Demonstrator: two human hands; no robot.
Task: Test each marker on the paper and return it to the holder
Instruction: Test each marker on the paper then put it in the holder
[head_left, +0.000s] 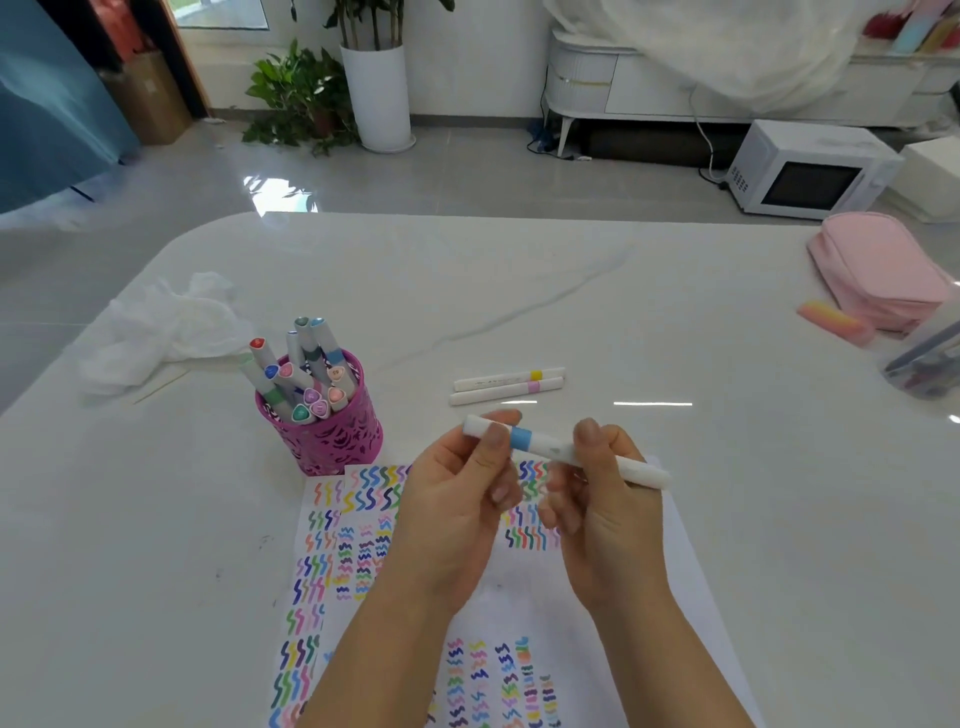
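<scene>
Both hands hold 1 blue-banded marker (550, 448) above the paper (670, 566): left hand (457, 499) fingers grip its cap end, right hand (608, 514) fingers grip the barrel.

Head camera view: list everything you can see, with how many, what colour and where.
table: one, white marble, foreground
paper: one, white with coloured squiggles, under the hands
holder: one, magenta, at the paper's top left corner
markers in holder: roughly a dozen, mixed cap colours, standing in it
loose markers: two, white with yellow and pink bands, side by side beyond the hands
held marker: one, white with blue band, above the paper
crumpled wrap: one, white, far left
pouch: one, pink, far right
microwave: one, white, on the floor
potted plants: two, green, by the far wall
left hand: pinches held marker's left end
right hand: grips its barrel
</scene>
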